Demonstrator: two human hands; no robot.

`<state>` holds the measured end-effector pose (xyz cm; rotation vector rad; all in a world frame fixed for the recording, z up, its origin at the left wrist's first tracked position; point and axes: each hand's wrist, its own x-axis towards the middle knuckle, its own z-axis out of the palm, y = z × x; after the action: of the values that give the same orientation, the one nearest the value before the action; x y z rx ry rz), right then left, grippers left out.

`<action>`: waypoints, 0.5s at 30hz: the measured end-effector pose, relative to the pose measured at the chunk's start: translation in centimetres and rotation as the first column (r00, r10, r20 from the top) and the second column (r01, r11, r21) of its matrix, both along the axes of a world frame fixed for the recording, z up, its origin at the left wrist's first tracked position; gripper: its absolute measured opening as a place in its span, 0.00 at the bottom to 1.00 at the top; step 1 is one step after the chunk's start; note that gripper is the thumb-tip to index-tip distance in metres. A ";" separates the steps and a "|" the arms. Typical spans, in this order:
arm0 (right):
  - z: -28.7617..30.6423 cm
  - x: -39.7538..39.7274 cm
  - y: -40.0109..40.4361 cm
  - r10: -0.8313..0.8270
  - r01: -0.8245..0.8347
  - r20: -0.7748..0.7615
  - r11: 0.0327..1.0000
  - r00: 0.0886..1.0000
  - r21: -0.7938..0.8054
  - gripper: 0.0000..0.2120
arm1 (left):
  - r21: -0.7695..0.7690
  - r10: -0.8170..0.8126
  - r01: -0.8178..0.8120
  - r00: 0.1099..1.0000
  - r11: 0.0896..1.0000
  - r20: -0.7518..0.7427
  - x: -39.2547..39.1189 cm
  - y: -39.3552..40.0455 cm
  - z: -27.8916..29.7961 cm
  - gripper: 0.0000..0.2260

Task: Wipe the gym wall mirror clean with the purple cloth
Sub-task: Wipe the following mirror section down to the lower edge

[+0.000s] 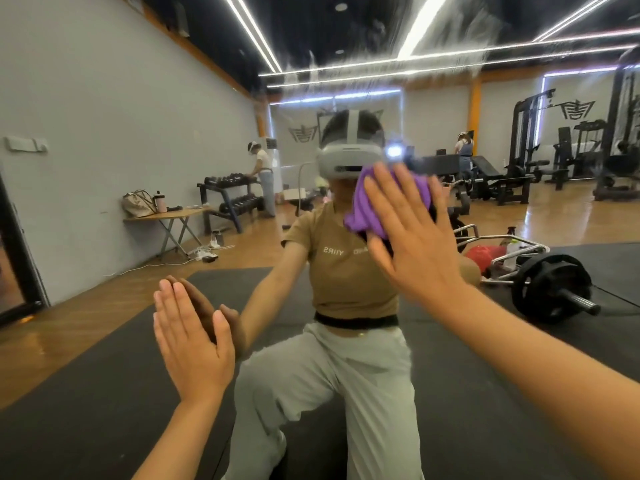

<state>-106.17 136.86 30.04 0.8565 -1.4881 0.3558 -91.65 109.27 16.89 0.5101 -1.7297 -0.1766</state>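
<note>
The wall mirror (104, 98) fills almost the whole view and reflects the gym and me. White streaky smears run across its upper part. My right hand (412, 237) presses the purple cloth (367, 206) flat against the glass with straight, spread fingers, right of centre. The cloth bunches out past the hand's upper left side. My left hand (190, 344) lies flat on the glass lower left, fingers straight and together, meeting its own reflection.
The mirror's dark frame edge (14, 244) stands at the far left. Reflected behind me are black floor mats, a barbell with plates (550, 289), weight machines, a dumbbell rack, a folding table with a bag, and two other people.
</note>
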 end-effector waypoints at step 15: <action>-14.0 -1.9 5.1 -0.061 0.153 -0.174 0.796 0.983 0.586 0.36 | 0.095 -0.097 0.095 0.995 0.991 0.016 -0.2 1.9 0.0 0.28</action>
<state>-108.09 141.94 15.99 1.2592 -1.5187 -0.2890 -91.88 111.12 16.87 0.4989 -1.7734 -0.3234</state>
